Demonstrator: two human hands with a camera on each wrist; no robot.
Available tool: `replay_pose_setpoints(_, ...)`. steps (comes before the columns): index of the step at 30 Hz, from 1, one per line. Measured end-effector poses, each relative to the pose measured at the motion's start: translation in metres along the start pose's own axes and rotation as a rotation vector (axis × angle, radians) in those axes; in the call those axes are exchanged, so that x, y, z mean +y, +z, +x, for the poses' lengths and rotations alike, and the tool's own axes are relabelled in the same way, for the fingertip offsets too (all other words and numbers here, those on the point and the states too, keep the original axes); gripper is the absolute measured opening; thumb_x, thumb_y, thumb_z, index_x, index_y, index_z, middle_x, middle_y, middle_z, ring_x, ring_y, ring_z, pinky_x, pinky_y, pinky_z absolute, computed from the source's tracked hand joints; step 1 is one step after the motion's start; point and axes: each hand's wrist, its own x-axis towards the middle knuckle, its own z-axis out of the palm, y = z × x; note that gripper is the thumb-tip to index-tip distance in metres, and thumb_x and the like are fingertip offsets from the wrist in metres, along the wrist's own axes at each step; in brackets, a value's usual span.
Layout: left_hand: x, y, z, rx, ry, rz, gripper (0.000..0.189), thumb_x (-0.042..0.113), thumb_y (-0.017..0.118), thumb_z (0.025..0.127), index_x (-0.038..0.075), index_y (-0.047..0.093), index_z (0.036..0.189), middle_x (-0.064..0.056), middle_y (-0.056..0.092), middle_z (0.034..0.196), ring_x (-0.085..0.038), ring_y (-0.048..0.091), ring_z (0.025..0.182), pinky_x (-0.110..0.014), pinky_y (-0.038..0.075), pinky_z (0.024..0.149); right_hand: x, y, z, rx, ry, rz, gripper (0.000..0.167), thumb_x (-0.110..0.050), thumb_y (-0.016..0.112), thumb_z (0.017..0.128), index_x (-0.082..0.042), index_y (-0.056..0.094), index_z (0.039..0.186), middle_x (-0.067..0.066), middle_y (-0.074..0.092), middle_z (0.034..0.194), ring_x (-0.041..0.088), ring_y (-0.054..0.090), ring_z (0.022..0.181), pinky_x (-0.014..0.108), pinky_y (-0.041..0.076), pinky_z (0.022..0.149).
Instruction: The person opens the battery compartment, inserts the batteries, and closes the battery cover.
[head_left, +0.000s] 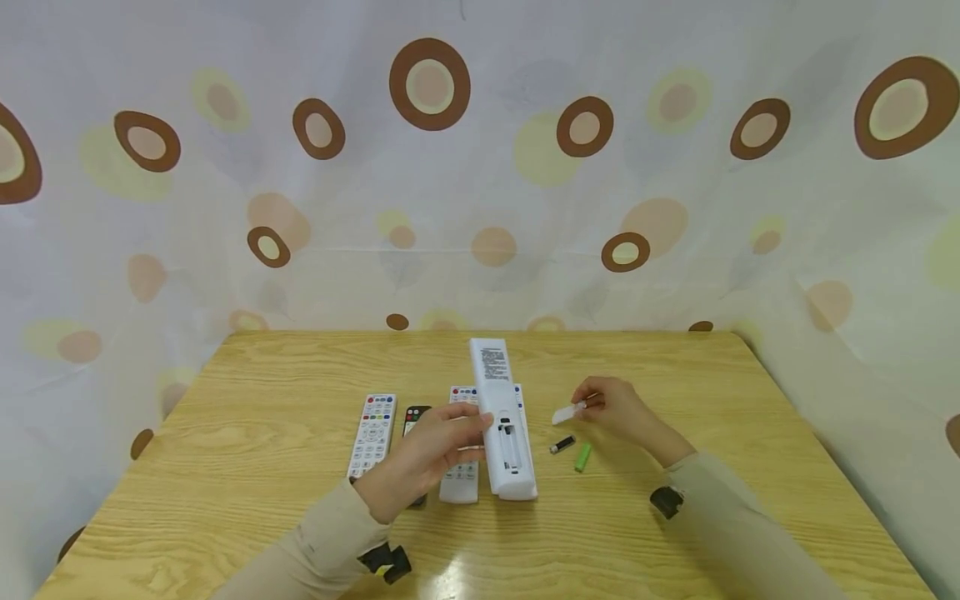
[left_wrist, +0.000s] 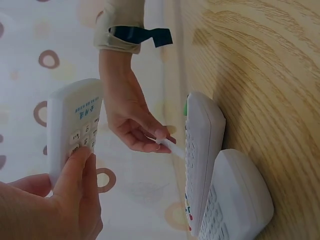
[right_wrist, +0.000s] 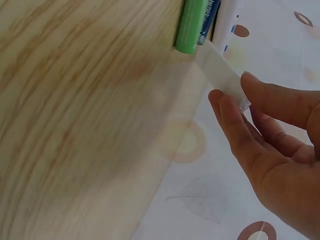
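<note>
My left hand (head_left: 423, 454) grips a white remote control (head_left: 491, 400), held above the table with its back toward me. Its battery compartment (head_left: 511, 447) is uncovered, and no battery shows inside. In the left wrist view the remote's button side (left_wrist: 82, 120) faces the camera, fingers pressed on it. Between thumb and fingertips my right hand (head_left: 617, 412) pinches a small white battery cover (head_left: 567, 412); the right wrist view shows this cover (right_wrist: 222, 72) as a thin flat strip. Just below it on the table lie a dark battery (head_left: 562, 444) and a green battery (head_left: 582, 457).
A white remote (head_left: 372, 433) lies on the wooden table (head_left: 262, 433) at the left, beside a black remote (head_left: 417, 412) partly hidden by my left hand. Two more white remotes, one of them (head_left: 461, 487) nearer the middle, lie under the held one. A patterned cloth (head_left: 480, 192) hangs behind the table.
</note>
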Motion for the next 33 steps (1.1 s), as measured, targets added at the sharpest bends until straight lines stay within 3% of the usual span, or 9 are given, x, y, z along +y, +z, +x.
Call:
replay_pose_setpoints(6, -0.001, 0.000, 0.000, -0.002, -0.008, -0.006, 0.030, 0.010, 0.062, 0.094, -0.006, 0.052, 0.118, -0.015, 0.062, 0.108, -0.017, 0.064, 0.088, -0.027, 0.057, 0.075, 0.005, 0.004, 0.009, -0.077, 0.047, -0.051, 0.016, 0.006, 0.073, 0.080, 0.003, 0.063, 0.093, 0.014, 0.064, 0.094, 0.028, 0.064, 0.087, 0.034, 0.056, 0.073)
replay_pose_setpoints(11, -0.001, 0.000, -0.001, -0.012, -0.015, -0.012, 0.029, 0.011, 0.062, 0.095, -0.006, 0.052, 0.117, -0.015, 0.062, 0.108, -0.017, 0.063, 0.088, -0.026, 0.056, 0.075, 0.013, 0.007, 0.016, -0.120, 0.000, -0.158, 0.020, 0.003, 0.076, 0.078, 0.004, 0.064, 0.095, 0.010, 0.064, 0.088, 0.021, 0.059, 0.080, 0.033, 0.053, 0.071)
replay_pose_setpoints(24, -0.003, -0.003, 0.000, -0.012, -0.016, -0.008, 0.028, 0.011, 0.062, 0.094, -0.005, 0.052, 0.115, -0.013, 0.062, 0.106, -0.017, 0.063, 0.087, -0.026, 0.056, 0.075, 0.016, 0.006, 0.012, -0.110, -0.025, -0.195, 0.022, 0.001, 0.075, 0.079, 0.006, 0.064, 0.097, 0.011, 0.060, 0.085, 0.021, 0.055, 0.077, 0.029, 0.048, 0.067)
replay_pose_setpoints(29, -0.003, -0.003, -0.002, -0.025, -0.010, -0.011, 0.024, 0.011, 0.062, 0.094, -0.003, 0.051, 0.111, -0.013, 0.062, 0.106, -0.016, 0.062, 0.087, -0.025, 0.056, 0.074, 0.014, 0.002, 0.002, -0.085, -0.090, -0.188, 0.018, 0.003, 0.070, 0.083, 0.009, 0.062, 0.099, 0.012, 0.059, 0.087, 0.024, 0.057, 0.079, 0.034, 0.053, 0.068)
replay_pose_setpoints(33, -0.003, -0.003, -0.003, -0.019, -0.011, -0.006, 0.024, 0.011, 0.062, 0.094, -0.003, 0.052, 0.110, -0.013, 0.061, 0.107, -0.016, 0.063, 0.087, -0.025, 0.056, 0.073, 0.011, 0.000, -0.011, -0.058, -0.093, -0.173, 0.009, 0.003, 0.064, 0.088, 0.004, 0.064, 0.098, 0.008, 0.060, 0.088, 0.021, 0.058, 0.080, 0.033, 0.054, 0.068)
